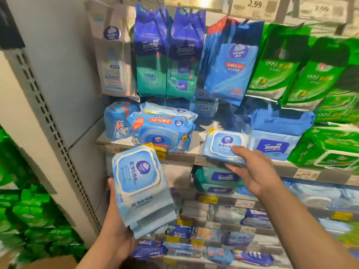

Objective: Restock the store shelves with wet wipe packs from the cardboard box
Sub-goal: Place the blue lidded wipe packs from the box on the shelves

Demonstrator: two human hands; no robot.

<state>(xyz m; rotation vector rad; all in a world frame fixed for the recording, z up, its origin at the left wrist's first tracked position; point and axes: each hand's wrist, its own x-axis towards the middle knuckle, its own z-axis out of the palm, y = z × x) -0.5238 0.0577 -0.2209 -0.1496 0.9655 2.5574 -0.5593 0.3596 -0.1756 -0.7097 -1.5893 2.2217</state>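
nearest us, low at the left, our left hand (pixel 116 228) cups a stack of pale blue soft-plastic wet wipe packs with white flip lids (pixel 140 189) from beneath, fingers curled round its far edge, holding it tilted just below the grey metal shelf edge (pixel 180 157); a brown cardboard corner (pixel 52 264) shows at the bottom left, likely the box; above the stack, a blue cartoon-printed wipe pack (pixel 162 133) lies flat at the shelf front; to the right, our right hand (pixel 252 171) pinches one more pale blue flip-lid pack (pixel 226 147), thumb on its lid and fingers under its front edge, as it rests on the shelf lip beside a blue tempo pack (pixel 273 145); green wipe packs (pixel 326 150) crowd the far right; we judge the step is seating this pack; we should slide it straight back into the bare gap, lid up and label forward, square against the tempo pack, then release before feeding the next one from the stack.
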